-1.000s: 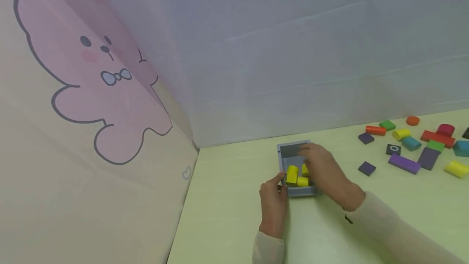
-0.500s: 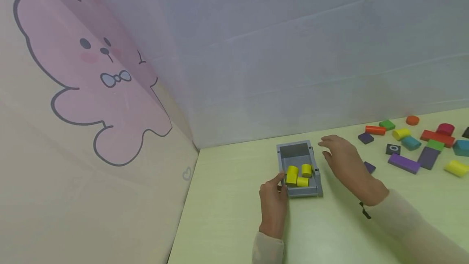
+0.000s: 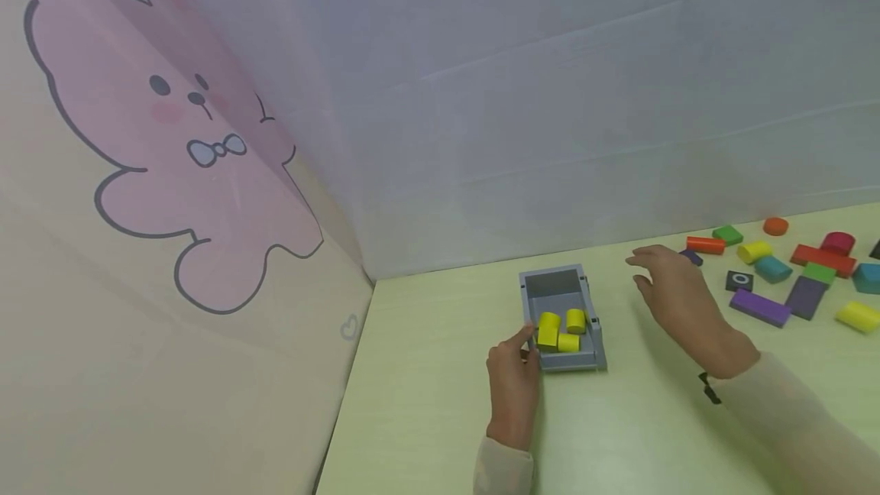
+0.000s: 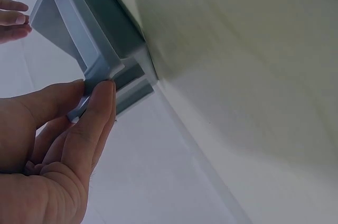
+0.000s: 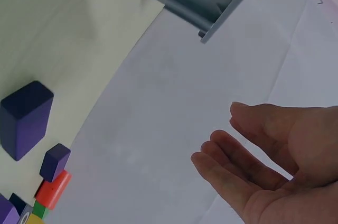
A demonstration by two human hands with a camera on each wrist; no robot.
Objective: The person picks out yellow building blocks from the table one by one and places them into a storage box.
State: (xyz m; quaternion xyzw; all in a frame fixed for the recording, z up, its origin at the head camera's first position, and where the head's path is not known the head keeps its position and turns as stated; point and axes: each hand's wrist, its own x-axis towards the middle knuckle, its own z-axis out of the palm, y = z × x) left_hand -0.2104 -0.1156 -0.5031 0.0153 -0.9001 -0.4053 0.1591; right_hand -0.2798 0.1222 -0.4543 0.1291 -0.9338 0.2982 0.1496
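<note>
A small grey plastic box (image 3: 554, 302) stands on the table, holding several yellow blocks (image 3: 548, 338), some of them cylinders, towards its near end. Pinched between the thumb and fingers of my left hand (image 3: 512, 388) is the box's left rim; the left wrist view shows the grip on the box wall (image 4: 100, 36) closely. My right hand (image 3: 684, 308) hovers to the right of the box, over the table. Its fingers are loosely bent with nothing between them, as the right wrist view of that hand (image 5: 274, 163) also shows.
Loose coloured blocks lie on the right, among them a purple bar (image 3: 760, 307), a red-orange cylinder (image 3: 705, 245) and a dark block with a white ring (image 3: 739, 281). A draped wall sheet (image 3: 550, 136) borders the table's back; a sheet with a pink bunny (image 3: 227, 189) borders the left.
My right hand has lifted out of the box and moved right, leaving a yellow cylinder inside. My left hand keeps hold of the box, which has stayed in place.
</note>
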